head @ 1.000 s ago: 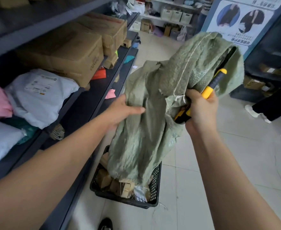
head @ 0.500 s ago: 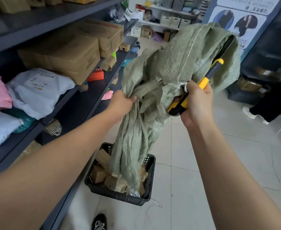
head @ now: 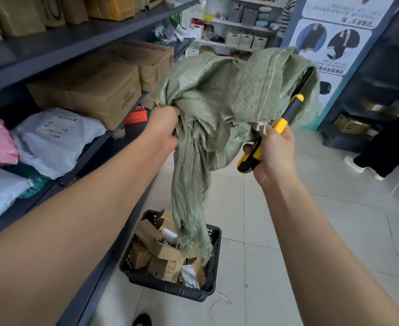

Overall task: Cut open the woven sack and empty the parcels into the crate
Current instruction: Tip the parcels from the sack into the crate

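Shaking the last parcels out of the sack over the crate

At frame centre the left hand (head: 164, 130) bunches the limp green sack (head: 217, 109); the right hand (head: 272, 151) clamps sack edge and yellow knife (head: 271, 137) together. Its frayed mouth dangles into the black crate (head: 170, 287), lower centre; keeping it there should drop parcels (head: 156, 250) inside.
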`<action>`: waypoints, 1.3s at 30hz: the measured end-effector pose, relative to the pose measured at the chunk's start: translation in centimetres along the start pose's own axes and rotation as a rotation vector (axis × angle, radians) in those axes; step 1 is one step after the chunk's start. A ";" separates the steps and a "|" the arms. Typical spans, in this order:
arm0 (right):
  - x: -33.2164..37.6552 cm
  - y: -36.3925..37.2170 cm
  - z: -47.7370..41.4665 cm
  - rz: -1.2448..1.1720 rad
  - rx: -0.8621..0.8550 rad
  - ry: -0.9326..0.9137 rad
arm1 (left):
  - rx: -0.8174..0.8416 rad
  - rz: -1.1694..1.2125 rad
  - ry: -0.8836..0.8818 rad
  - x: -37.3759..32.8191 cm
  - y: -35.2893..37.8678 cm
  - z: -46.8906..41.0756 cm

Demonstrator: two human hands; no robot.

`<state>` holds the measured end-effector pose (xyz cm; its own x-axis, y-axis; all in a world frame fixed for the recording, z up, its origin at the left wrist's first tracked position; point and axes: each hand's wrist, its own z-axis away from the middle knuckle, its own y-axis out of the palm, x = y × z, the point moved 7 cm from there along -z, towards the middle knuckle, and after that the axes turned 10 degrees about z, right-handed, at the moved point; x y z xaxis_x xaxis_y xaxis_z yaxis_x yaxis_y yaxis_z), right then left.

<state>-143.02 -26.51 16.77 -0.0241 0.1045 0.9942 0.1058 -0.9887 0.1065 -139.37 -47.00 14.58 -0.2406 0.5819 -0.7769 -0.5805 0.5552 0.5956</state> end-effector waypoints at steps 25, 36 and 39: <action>-9.4 5.4 0.2 0.147 0.155 0.362 | -0.067 0.169 -0.147 -1.3 -1.0 -1.9; -5.2 6.8 -2.6 -0.208 -0.007 0.206 | 0.617 -0.737 -0.423 8.4 -3.2 2.2; -5.3 6.7 -3.0 -0.225 -0.013 0.222 | 0.462 -0.824 -0.213 7.9 -2.7 0.5</action>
<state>-145.14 -34.00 12.18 -0.2617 0.2962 0.9186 0.0604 -0.9448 0.3219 -139.28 -43.63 6.94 0.2778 -0.0246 -0.9603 -0.1299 0.9895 -0.0629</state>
